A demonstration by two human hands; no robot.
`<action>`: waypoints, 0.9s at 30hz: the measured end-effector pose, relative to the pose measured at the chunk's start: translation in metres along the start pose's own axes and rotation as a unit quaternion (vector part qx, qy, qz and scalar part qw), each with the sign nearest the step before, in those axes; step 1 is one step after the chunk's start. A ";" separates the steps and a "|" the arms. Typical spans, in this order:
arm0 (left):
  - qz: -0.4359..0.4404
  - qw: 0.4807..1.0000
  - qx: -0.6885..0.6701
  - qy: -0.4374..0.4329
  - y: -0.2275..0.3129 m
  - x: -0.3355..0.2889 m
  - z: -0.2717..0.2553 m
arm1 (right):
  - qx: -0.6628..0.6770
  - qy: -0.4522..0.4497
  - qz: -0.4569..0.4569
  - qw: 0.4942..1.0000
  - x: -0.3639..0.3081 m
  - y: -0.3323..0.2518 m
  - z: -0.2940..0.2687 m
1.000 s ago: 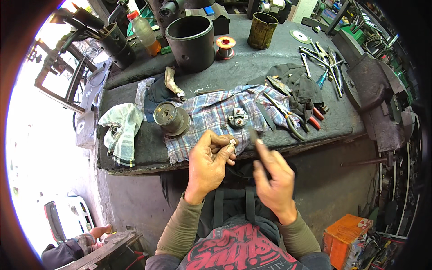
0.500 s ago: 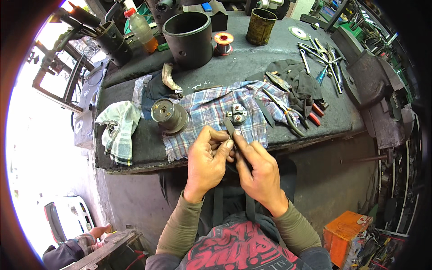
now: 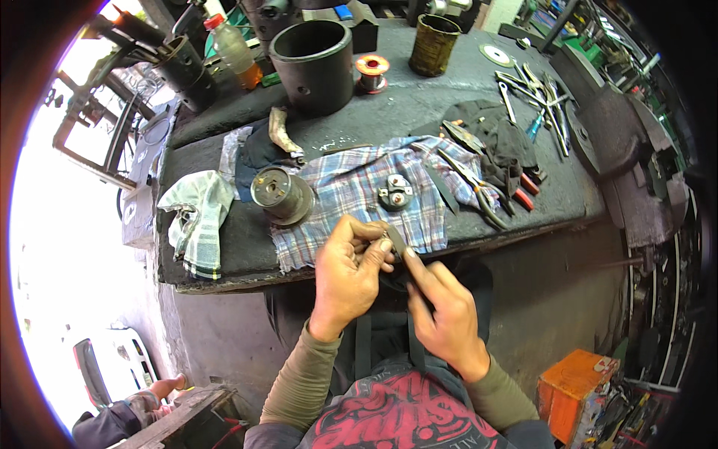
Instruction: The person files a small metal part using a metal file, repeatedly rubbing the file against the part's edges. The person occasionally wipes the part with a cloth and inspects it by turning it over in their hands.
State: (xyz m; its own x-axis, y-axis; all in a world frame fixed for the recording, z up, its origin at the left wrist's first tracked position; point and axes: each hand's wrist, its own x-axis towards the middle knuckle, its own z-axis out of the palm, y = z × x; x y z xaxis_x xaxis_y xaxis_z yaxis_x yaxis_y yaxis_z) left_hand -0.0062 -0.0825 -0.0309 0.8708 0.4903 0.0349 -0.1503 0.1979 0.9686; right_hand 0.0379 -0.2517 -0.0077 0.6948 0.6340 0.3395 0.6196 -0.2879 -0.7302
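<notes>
Over the bench's front edge, my left hand [image 3: 348, 273] pinches a small part between thumb and fingertips; the fingers mostly hide it. My right hand [image 3: 449, 307] grips a flat grey strip [image 3: 396, 238] that looks like a thin file, its index finger stretched along it. The strip lies against the small part at my left fingertips. Just beyond, a round black terminal cap [image 3: 395, 192] with two copper-coloured studs rests on a plaid cloth [image 3: 340, 187]. Left of it, a dull metal cylinder housing [image 3: 277, 188] stands at the cloth's edge.
Pliers [image 3: 471, 179] with red and black handles lie on the cloth's right side, near a dark rag [image 3: 497, 135]. Farther back stand a large black pipe section [image 3: 313, 71], a solder spool [image 3: 372, 73] and a rusty can [image 3: 434, 49]. Several tools [image 3: 550, 101] lie at right.
My right hand has drawn back down and to the right, and the strip has slid toward me, away from the terminal cap. My left hand has barely moved.
</notes>
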 end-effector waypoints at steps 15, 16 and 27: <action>0.001 1.000 -0.002 -0.007 -0.003 0.007 -0.006 | 0.022 0.007 -0.013 1.000 0.035 0.005 0.016; -0.003 1.000 -0.004 -0.013 -0.003 0.005 -0.005 | 0.012 0.007 -0.010 1.000 0.030 0.005 0.013; -0.017 1.000 0.007 -0.022 0.002 0.005 -0.008 | 0.014 0.015 -0.017 1.000 0.020 0.006 0.011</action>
State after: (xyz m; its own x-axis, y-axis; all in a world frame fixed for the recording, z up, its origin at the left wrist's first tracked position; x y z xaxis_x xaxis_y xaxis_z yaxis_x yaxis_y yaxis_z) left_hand -0.0059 -0.0731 -0.0308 0.8950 0.4459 0.0119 -0.1136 0.2020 0.9728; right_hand 0.0513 -0.2332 -0.0119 0.6841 0.6215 0.3818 0.6327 -0.2452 -0.7346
